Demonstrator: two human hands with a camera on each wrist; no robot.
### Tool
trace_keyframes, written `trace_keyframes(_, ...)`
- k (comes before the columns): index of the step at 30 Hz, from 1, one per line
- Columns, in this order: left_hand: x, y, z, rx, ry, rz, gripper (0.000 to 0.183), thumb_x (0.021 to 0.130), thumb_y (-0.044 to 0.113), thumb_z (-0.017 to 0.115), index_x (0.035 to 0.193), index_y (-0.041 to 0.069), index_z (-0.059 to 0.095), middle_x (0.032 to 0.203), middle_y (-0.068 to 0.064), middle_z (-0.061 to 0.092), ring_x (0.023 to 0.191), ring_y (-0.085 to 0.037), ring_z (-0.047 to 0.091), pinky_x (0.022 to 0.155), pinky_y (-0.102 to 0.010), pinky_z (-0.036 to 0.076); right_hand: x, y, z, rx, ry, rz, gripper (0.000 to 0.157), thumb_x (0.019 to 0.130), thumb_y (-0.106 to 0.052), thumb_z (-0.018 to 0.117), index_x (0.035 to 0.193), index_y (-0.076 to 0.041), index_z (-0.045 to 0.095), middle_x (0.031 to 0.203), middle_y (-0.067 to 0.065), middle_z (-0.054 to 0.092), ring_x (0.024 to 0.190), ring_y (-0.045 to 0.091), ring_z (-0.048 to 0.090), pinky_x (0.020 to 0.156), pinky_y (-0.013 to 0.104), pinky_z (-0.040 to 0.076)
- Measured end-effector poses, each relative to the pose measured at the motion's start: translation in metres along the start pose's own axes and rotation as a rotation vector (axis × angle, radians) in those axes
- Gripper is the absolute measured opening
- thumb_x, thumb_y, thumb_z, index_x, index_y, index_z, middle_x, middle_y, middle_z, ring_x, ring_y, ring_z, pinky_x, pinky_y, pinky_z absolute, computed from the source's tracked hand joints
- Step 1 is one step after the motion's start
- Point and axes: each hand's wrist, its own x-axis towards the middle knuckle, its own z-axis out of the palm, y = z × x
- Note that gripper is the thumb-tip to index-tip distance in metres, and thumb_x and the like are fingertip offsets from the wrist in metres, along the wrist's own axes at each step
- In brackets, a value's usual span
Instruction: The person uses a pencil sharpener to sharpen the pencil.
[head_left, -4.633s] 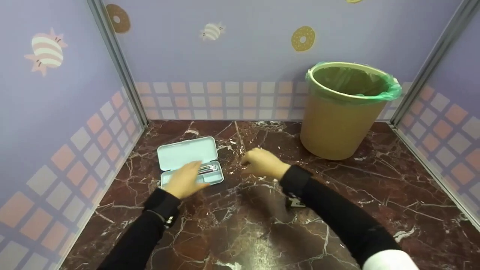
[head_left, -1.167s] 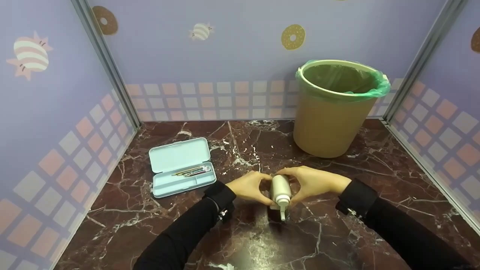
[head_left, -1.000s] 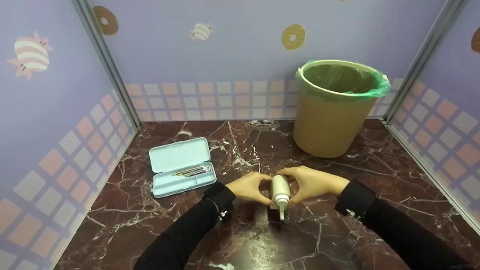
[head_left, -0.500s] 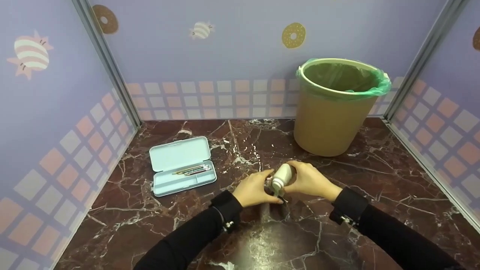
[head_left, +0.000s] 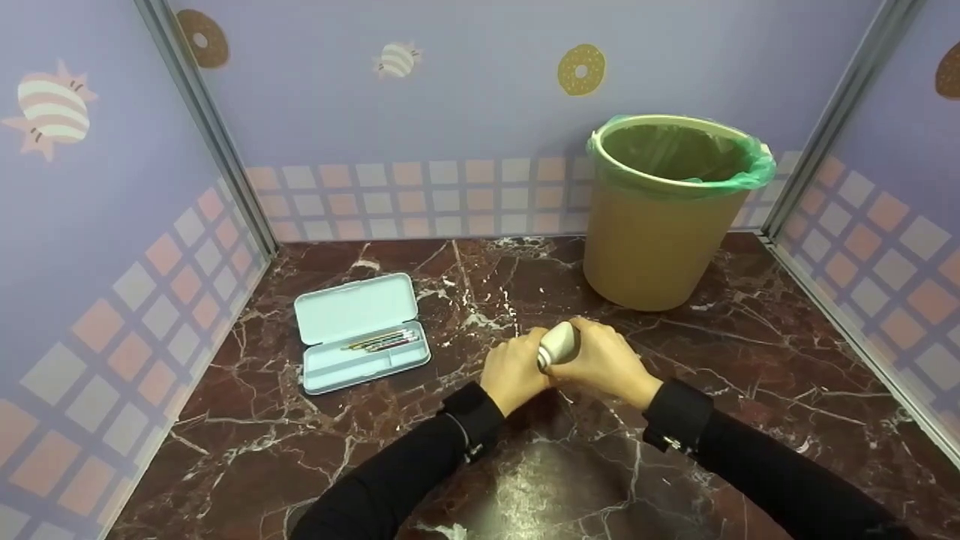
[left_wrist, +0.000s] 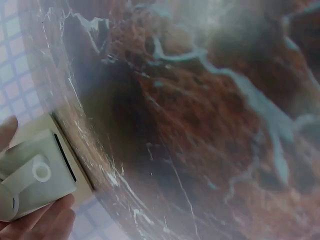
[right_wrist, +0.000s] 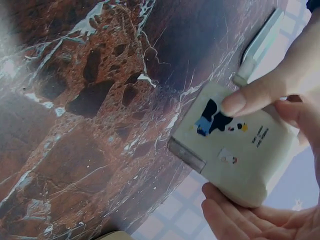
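Note:
Both hands hold a cream hand-crank pencil sharpener [head_left: 559, 342] at the middle of the table. My right hand [head_left: 606, 361] curls around its far right end, thumb underneath in the head view. My left hand [head_left: 516, 372] grips it from the left with bent fingers. It is tilted, its crank end toward the left hand, which covers the crank in the head view. The left wrist view shows the white crank [left_wrist: 26, 178] on the sharpener's end. In the right wrist view, the cream side carries a penguin sticker [right_wrist: 214, 120], with a thumb on it, and a clear strip along one edge.
An open light-blue pencil case [head_left: 355, 309] lies on the left with several pencils [head_left: 384, 340] in its tray. At the back right stands a tan bin [head_left: 652, 247] lined with a green bag. Pale specks lie on the marbled table [head_left: 420, 457]. Patterned walls enclose three sides.
The right hand was reaching at mid-table and the left hovered over the pencil case; then both took hold of the sharpener. It has since been tilted, and the left hand has closed over its crank end.

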Motion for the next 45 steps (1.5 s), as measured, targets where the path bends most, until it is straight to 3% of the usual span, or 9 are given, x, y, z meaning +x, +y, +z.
trace_keyframes(3,0.001,0.0,0.003,0.036,0.041,0.016,0.048,0.07,0.031,0.087,0.106,0.011,0.064,0.09,-0.008,0.078,0.073,-0.029,0.076,0.06,-0.042,0.06,0.001,0.0,0.001,-0.004,0.011,0.004,0.063,0.073,-0.036,0.086,0.119,0.001,0.065,0.101,0.015,0.074,0.084,0.028,0.069,0.072,0.042,0.057)
trace_keyframes(7,0.002,-0.002,0.004,0.02,0.038,0.015,0.045,0.07,0.028,0.087,0.105,0.01,0.064,0.088,-0.009,0.077,0.072,-0.03,0.075,0.059,-0.042,0.059,0.001,0.003,0.002,0.023,0.003,0.008,0.062,0.074,-0.037,0.087,0.119,0.001,0.066,0.102,0.015,0.074,0.085,0.027,0.069,0.072,0.041,0.056)
trace_keyframes(13,0.004,-0.013,0.0,-0.086,-0.093,-0.007,0.048,0.073,0.032,0.089,0.11,0.009,0.067,0.09,-0.011,0.077,0.075,-0.027,0.074,0.061,-0.038,0.057,0.001,0.014,0.003,0.074,-0.053,-0.065,0.065,0.073,-0.034,0.091,0.121,0.003,0.066,0.108,0.017,0.076,0.092,0.028,0.073,0.081,0.043,0.059)
trace_keyframes(18,0.002,-0.027,-0.006,-0.179,-0.218,0.045,0.052,0.073,0.033,0.091,0.113,0.009,0.069,0.098,-0.009,0.078,0.083,-0.024,0.074,0.07,-0.033,0.059,0.001,0.028,0.006,0.119,-0.154,-0.141,0.065,0.072,-0.024,0.092,0.123,0.006,0.065,0.114,0.02,0.076,0.102,0.032,0.074,0.09,0.046,0.06)
trace_keyframes(26,-0.002,-0.041,-0.01,-0.288,-0.382,0.106,0.06,0.072,0.028,0.092,0.124,0.007,0.069,0.107,-0.01,0.079,0.09,-0.022,0.074,0.078,-0.027,0.058,-0.002,0.047,0.019,0.176,-0.331,-0.122,0.069,0.073,-0.018,0.091,0.129,0.009,0.06,0.12,0.023,0.074,0.109,0.034,0.073,0.094,0.048,0.059)
trace_keyframes(31,-0.002,-0.044,-0.01,-0.288,-0.411,0.115,0.06,0.072,0.026,0.092,0.124,0.006,0.069,0.104,-0.01,0.078,0.087,-0.021,0.073,0.075,-0.025,0.056,-0.005,0.053,0.029,0.218,-0.339,-0.102,0.067,0.073,-0.017,0.091,0.127,0.009,0.062,0.117,0.023,0.075,0.106,0.033,0.075,0.092,0.044,0.061)
trace_keyframes(40,-0.001,-0.044,-0.013,-0.246,-0.417,0.157,0.056,0.072,0.026,0.091,0.119,0.006,0.069,0.099,-0.009,0.078,0.082,-0.019,0.071,0.072,-0.025,0.055,-0.007,0.057,0.04,0.251,-0.286,-0.142,0.056,0.071,-0.018,0.091,0.119,0.002,0.069,0.11,0.015,0.078,0.098,0.021,0.073,0.085,0.028,0.058)
trace_keyframes(45,0.0,-0.046,-0.014,-0.232,-0.419,0.174,0.055,0.071,0.026,0.092,0.117,0.006,0.069,0.098,-0.009,0.078,0.081,-0.018,0.071,0.071,-0.026,0.055,-0.005,0.06,0.042,0.279,-0.294,-0.166,0.053,0.073,-0.018,0.09,0.119,0.001,0.07,0.111,0.014,0.078,0.1,0.022,0.074,0.086,0.025,0.058)
